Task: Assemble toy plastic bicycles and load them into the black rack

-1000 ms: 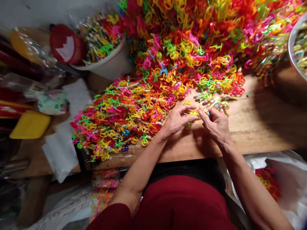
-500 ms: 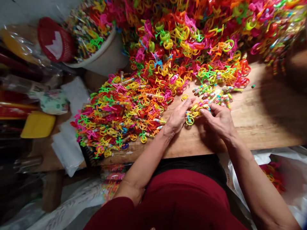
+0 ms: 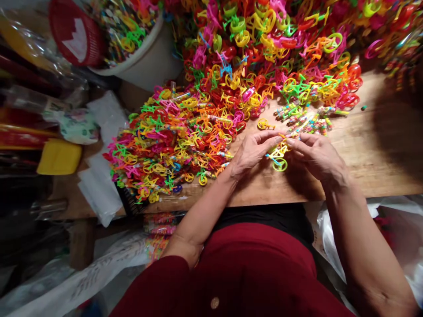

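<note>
Toy [image 3: 280, 150] found between the left hand [image 3: 249, 155] and the right hand [image 3: 321, 157], over the front part of the worktop [image 3: 366, 169]. Governing relation: the upper end of the toy meets the fingers [image 3: 271, 141] of both hands, and its body slants from there towards the near edge of the worktop and a little to the left. Its long axis therefore runs across the gap between the palms, not along either thumb. The left hand is judged the nearer to the lower end, where a blue bar [image 3: 275, 159] and a green wheel [image 3: 280, 164] stick out; the right hand is nearer to the upper end alone. Relative to the fingers, the toy lies below and just in front of the tips. State of the fingers: narrow on both hands, thumb and forefinger drawn together on the upper end of the toy, with an orange sliver [image 3: 282, 136] showing at the left tips; which hand bears the weight cannot be told. Beyond the fingers lie the tubes [image 3: 302, 124]; one loose wheel piece [image 3: 263, 124] rests beyond the left hand, and the heap [image 3: 185, 143] lies to its left
</note>
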Motion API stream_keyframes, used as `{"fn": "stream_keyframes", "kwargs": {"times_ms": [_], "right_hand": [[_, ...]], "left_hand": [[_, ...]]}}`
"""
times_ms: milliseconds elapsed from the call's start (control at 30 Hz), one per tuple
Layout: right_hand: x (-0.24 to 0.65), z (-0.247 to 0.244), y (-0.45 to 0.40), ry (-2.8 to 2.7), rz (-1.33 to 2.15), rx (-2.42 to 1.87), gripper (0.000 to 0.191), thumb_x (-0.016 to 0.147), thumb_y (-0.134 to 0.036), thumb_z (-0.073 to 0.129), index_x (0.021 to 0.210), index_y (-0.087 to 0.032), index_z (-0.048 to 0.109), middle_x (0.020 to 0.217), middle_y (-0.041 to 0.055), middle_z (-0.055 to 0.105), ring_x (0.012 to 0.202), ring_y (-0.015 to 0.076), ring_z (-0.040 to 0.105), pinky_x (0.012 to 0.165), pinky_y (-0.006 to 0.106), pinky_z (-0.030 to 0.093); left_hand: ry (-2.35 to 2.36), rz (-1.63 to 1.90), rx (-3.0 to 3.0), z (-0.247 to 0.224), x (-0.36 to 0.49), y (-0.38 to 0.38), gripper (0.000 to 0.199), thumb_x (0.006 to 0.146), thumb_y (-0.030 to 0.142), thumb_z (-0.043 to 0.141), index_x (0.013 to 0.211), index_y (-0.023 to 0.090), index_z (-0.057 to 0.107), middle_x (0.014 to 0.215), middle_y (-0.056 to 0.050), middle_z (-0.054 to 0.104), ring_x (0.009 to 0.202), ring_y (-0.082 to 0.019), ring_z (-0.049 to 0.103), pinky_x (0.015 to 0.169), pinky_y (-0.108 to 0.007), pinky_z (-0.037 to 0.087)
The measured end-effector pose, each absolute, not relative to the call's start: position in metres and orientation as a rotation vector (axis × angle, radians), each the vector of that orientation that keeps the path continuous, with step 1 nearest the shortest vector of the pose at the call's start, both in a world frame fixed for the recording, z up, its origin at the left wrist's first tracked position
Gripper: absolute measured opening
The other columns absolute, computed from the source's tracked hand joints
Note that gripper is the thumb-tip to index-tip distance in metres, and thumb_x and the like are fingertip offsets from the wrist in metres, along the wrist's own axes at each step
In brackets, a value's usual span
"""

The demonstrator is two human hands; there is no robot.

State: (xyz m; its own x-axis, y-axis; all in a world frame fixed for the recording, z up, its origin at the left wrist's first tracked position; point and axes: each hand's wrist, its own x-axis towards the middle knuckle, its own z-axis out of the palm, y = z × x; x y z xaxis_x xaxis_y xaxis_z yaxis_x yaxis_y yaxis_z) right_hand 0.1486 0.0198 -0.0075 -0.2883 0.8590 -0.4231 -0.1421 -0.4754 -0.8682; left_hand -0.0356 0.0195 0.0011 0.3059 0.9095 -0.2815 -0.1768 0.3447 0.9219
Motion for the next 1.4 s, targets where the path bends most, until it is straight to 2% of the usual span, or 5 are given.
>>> {"fn": "stream_keyframes", "kwargs": {"times_ms": [367,567,833,1100,1400], "right_hand": [[0.147,-0.020,0.012,-1.076,1.686,-1.182,0.038,0.079,-0.057,0.078,0.091,-0.025,0.064,0.060,-0.0053,0.049,0.049,0.0096,0.040,0.044,0.024,0.033],[0.148,-0.018,0.004,-1.092,1.719,-1.141,0.039,0.077,-0.049,0.082,0.106,-0.028,0.066,0.098,0.0017,0.071,0.088,0.0189,0.067,0.074,0.030,0.057],[0.155,-0.029,0.000,-1.195,1.519,-1.207,0.039,0.072,-0.043,0.087,0.101,-0.026,0.068,0.105,0.0021,0.071,0.099,0.0217,0.066,0.092,0.035,0.056],[0.160,-0.018,-0.008,-0.982,1.794,-1.117,0.047,0.074,-0.044,0.085,0.114,-0.029,0.066,0.108,0.0031,0.073,0.093,0.0239,0.070,0.076,0.035,0.059],[0.155,-0.015,-0.006,-0.729,1.922,-1.143,0.043,0.063,-0.042,0.091,0.068,-0.023,0.053,0.049,-0.0089,0.036,0.044,0.0069,0.031,0.043,0.023,0.033]], "left_hand": [[0.984,0.871,0.575,-0.016,-0.039,0.010,0.036,0.069,0.011,0.084,0.103,0.012,0.073,0.100,-0.007,0.075,0.089,-0.014,0.070,0.090,-0.030,0.052],[0.960,0.798,0.486,-0.014,-0.037,0.014,0.030,0.072,0.003,0.076,0.101,0.009,0.070,0.088,-0.005,0.075,0.076,-0.012,0.070,0.080,-0.028,0.055],[1.054,0.700,0.676,-0.011,-0.038,0.017,0.014,0.078,0.008,0.070,0.092,0.010,0.068,0.077,-0.003,0.071,0.061,-0.009,0.065,0.064,-0.024,0.054],[0.999,0.615,0.851,0.015,-0.035,0.019,0.007,0.081,0.017,0.068,0.087,0.012,0.066,0.076,0.000,0.068,0.063,-0.007,0.062,0.064,-0.021,0.050],[1.055,0.792,0.842,0.013,-0.027,0.014,0.011,0.080,0.020,0.070,0.087,0.011,0.067,0.079,-0.001,0.068,0.067,-0.008,0.064,0.064,-0.020,0.053]]}}
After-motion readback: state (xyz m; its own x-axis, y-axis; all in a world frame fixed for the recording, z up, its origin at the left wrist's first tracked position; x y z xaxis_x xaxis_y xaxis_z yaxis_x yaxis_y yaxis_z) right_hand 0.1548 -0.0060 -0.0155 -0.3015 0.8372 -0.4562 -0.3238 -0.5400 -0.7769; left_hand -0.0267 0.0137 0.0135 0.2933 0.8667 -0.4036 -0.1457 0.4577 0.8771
